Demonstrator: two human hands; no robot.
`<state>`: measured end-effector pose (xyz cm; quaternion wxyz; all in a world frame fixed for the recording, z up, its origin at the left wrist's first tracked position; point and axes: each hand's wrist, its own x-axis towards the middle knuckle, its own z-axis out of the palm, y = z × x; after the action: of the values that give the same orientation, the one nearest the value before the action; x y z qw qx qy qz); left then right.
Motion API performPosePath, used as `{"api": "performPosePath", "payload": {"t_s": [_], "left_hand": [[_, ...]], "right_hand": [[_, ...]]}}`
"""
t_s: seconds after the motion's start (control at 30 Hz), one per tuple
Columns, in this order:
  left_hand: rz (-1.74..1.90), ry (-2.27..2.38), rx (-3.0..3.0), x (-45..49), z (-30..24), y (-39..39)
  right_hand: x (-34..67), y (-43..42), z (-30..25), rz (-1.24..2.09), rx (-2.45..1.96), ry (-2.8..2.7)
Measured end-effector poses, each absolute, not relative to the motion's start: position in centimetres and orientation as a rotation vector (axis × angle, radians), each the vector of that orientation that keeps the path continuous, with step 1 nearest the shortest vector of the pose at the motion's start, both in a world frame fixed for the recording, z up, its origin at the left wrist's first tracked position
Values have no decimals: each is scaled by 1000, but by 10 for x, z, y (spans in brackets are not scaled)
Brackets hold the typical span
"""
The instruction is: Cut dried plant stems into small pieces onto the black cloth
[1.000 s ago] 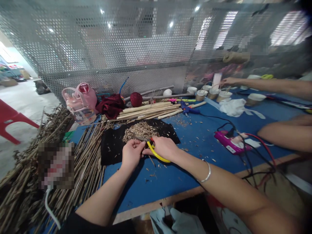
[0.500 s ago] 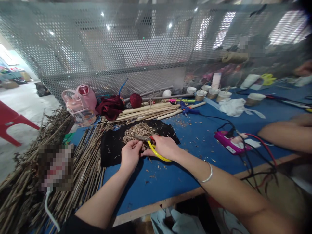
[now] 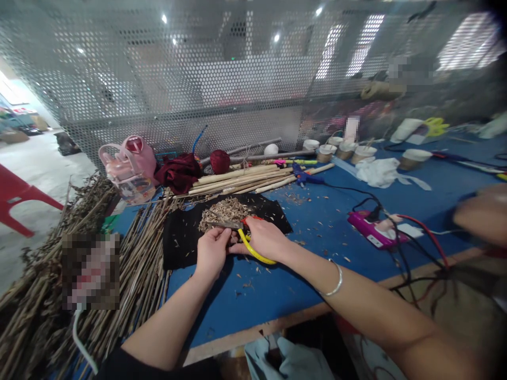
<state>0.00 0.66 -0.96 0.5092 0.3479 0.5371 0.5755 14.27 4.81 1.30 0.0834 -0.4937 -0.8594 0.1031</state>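
Observation:
My right hand (image 3: 261, 237) is closed around the yellow-and-red handles of a pair of scissors (image 3: 256, 252), whose metal blades point left. Just beside the blades, the fingers of my left hand (image 3: 213, 250) are pinched together. What they hold, if anything, is too small and hidden to make out. Both hands are over the near part of a black cloth (image 3: 180, 245). A heap of short, pale brown plant clippings (image 3: 224, 210) lies on that cloth, right behind the blades.
Long dry stalks (image 3: 138, 258) lie at left, by a pink bottle (image 3: 137, 158). Behind the cloth are peeled sticks (image 3: 237, 179), dark red yarn (image 3: 219, 161) and a blue glue gun (image 3: 307, 177). A purple power strip (image 3: 370, 230) with cables and a co-worker's arm (image 3: 481, 214) are at right.
The co-worker's forearm has drawn back to the right, and their other hand at the upper right has left view. My hands and the scissors stay in nearly the same place.

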Motion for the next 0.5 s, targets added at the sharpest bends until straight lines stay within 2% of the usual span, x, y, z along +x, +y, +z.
{"api": "performPosePath", "payload": {"t_s": [0.5], "left_hand": [[1279, 1247, 936, 9, -4, -1]], "right_hand": [[142, 49, 16, 237, -1447, -2590]]}}
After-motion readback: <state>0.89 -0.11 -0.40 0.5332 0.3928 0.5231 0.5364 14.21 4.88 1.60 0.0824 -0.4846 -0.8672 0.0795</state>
